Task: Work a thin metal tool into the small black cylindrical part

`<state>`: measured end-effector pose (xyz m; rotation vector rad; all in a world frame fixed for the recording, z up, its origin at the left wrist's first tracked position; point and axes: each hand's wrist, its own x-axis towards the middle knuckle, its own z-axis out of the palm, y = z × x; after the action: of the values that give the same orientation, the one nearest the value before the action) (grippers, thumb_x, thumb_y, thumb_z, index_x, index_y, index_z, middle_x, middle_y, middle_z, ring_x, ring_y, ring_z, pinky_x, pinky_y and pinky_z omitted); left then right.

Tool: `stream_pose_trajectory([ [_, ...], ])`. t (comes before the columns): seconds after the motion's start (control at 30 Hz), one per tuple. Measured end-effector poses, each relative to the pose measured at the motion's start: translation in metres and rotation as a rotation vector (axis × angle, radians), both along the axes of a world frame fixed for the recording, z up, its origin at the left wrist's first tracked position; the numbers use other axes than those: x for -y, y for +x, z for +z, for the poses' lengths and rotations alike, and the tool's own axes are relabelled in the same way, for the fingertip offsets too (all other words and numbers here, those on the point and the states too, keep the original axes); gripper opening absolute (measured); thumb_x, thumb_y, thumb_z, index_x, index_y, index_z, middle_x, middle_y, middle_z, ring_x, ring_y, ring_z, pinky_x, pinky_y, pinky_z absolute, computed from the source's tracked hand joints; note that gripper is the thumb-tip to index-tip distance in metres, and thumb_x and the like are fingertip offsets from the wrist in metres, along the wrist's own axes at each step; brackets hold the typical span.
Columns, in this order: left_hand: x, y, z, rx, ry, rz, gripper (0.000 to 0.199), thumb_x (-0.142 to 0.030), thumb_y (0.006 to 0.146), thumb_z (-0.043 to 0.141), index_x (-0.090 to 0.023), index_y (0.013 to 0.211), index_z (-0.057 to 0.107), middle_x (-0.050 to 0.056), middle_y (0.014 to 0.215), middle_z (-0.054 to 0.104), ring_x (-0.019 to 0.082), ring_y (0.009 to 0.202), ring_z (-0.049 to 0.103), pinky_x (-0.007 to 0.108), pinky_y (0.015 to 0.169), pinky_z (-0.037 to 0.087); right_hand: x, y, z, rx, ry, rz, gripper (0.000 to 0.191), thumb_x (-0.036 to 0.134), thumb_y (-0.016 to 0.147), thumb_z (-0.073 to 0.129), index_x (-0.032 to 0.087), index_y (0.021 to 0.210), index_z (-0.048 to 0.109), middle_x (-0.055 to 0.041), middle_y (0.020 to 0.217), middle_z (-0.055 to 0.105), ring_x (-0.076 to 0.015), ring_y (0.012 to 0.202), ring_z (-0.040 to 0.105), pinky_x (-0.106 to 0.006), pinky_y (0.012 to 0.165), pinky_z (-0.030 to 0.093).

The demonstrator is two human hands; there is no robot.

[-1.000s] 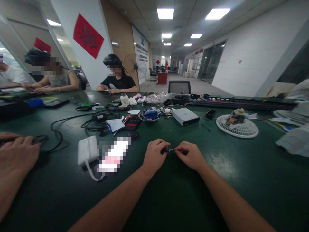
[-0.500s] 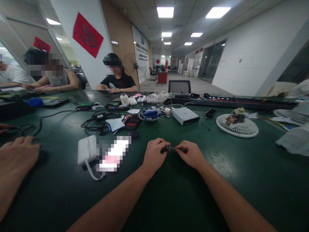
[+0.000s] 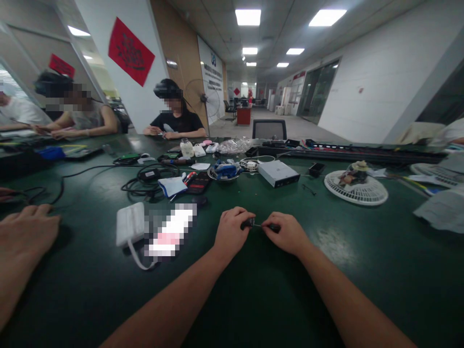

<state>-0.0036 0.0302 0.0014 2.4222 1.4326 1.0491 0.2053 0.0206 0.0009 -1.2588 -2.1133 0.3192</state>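
Note:
Above the green table (image 3: 232, 290), my left hand (image 3: 234, 232) is closed around a small dark part (image 3: 248, 223), mostly hidden by the fingers. My right hand (image 3: 284, 231) grips the dark handle of a screwdriver (image 3: 257, 225). Its thin metal shaft points left and meets the small dark part, or comes very near it; which one I cannot tell. To the left of my hands lie a phone with a bright screen (image 3: 173, 229) and a white power bank (image 3: 130, 224), joined by a white cable (image 3: 139, 258).
Beyond my hands lie a silver optical drive (image 3: 278, 173), a bowl of blue items (image 3: 225, 170) and a white fan grille (image 3: 355, 188). Coiled black cable (image 3: 145, 182) lies at back left. Another person's hand (image 3: 31, 232) rests at far left; people sit across the table.
The dark part and screwdriver have shifted slightly within my fingers, the right hand tilting a little. The other things on the table lie as before.

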Motion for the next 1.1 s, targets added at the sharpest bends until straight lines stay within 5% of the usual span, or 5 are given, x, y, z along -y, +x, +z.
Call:
stream_pose_trajectory([
  [0.2,-0.001,0.0,-0.003,0.008,-0.016,-0.042,0.036,-0.008,0.078,0.075,-0.03,0.107,0.074,-0.001,0.104,0.069,0.021,0.102,0.062,0.039,0.091,0.043,-0.001,0.001,0.0,-0.01,-0.015,-0.086,0.012,0.021,0.082,0.066,0.024,0.084,0.078,-0.0016,0.081,0.07,-0.0166,0.072,0.064,-0.029,0.068,0.048],
  [0.6,-0.001,0.0,-0.003,0.003,-0.024,-0.058,0.036,-0.008,0.078,0.075,-0.03,0.106,0.074,0.0,0.105,0.069,0.021,0.102,0.062,0.038,0.09,0.045,0.0,0.001,0.0,-0.035,-0.073,0.011,0.013,0.019,0.081,0.065,0.023,0.083,0.077,0.0,0.078,0.07,-0.0151,0.07,0.062,-0.027,0.067,0.045],
  [1.1,0.002,0.0,0.003,0.006,-0.036,0.036,0.034,-0.012,0.079,0.075,-0.028,0.109,0.07,0.0,0.108,0.068,0.022,0.105,0.061,0.039,0.092,0.043,0.004,-0.003,0.012,0.148,-0.086,-0.226,0.016,0.037,0.086,0.064,0.023,0.085,0.072,-0.0008,0.074,0.066,-0.0157,0.065,0.058,-0.028,0.06,0.035],
])
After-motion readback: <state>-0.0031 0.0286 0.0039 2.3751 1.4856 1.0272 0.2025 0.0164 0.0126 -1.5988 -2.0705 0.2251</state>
